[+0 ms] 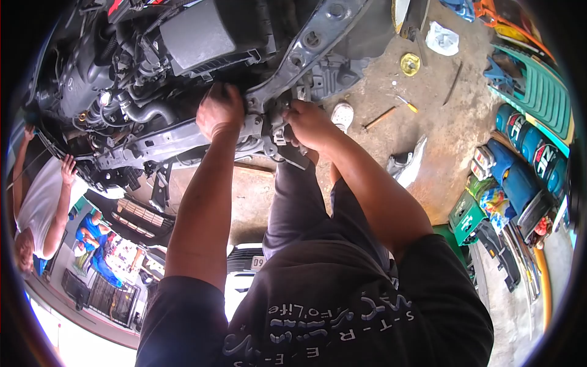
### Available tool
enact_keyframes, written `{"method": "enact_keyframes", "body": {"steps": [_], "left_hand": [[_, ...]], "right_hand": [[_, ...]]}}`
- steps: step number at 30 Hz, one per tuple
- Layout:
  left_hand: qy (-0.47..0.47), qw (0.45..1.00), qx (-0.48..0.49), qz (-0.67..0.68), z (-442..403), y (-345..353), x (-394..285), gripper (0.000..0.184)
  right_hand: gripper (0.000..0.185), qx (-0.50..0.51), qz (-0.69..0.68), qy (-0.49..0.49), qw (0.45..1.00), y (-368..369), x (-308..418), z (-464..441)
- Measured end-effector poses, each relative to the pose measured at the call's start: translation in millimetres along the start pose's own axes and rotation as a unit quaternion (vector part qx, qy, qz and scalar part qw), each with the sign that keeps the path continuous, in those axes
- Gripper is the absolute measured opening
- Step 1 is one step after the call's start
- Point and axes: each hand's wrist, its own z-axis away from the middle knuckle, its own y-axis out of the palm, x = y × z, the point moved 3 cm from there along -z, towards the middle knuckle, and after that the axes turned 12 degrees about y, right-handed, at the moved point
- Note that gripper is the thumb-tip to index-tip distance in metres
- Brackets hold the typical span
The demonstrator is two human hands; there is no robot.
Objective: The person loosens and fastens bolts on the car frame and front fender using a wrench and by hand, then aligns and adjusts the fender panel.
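Note:
I stand at the open front of a car. Its grey metal crossbar (pixel 165 142) runs sideways and meets a grey fender rail (pixel 296 55) at a bolted corner (pixel 252 125). My left hand (pixel 220 113) is closed just behind the bar beside this corner; its fingertips and anything in them are hidden. On the other side of the corner, my right hand (pixel 310 125) has its fingers curled at a small metal bracket (pixel 279 136). What it pinches there is too small to name.
A black engine-bay box (pixel 195 33) lies beyond my left hand. At the far left another person's hand (pixel 68 168) rests on the car front. A hammer (pixel 380 118), a screwdriver (pixel 408 105) and a yellow round container (pixel 410 64) lie on the floor. Blue bottles (pixel 532 147) stand at right.

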Motion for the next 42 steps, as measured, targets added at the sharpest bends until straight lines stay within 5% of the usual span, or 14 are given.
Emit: {"method": "enact_keyframes", "body": {"steps": [5,14,24,30,34,41,42], "left_hand": [[-0.009,1.0,0.0,0.004,-1,0,0,0.044],[-0.015,1.0,0.008,0.003,0,-2,-1,0.045],[0.003,1.0,-0.029,0.005,3,-4,-4,0.039],[0.002,0.999,-0.033,0.007,2,-5,-5,0.038],[0.012,0.999,-0.043,0.006,3,-4,-3,0.038],[0.009,0.999,-0.036,0.003,2,-3,-3,0.038],[0.008,0.999,-0.034,0.002,2,-3,-3,0.038]], "right_hand": [[0.024,-0.137,0.267,-0.195,0.934,1,-9,-3],[0.017,-0.162,0.229,-0.227,0.933,17,-7,12],[0.017,-0.119,0.21,-0.206,0.948,22,-7,4],[0.022,-0.254,0.228,-0.276,0.899,37,-14,8],[0.027,-0.249,0.234,-0.249,0.906,42,-15,3],[0.015,-0.136,0.357,-0.21,0.9,24,28,21],[0.017,-0.098,0.294,-0.14,0.941,20,32,16]]}}
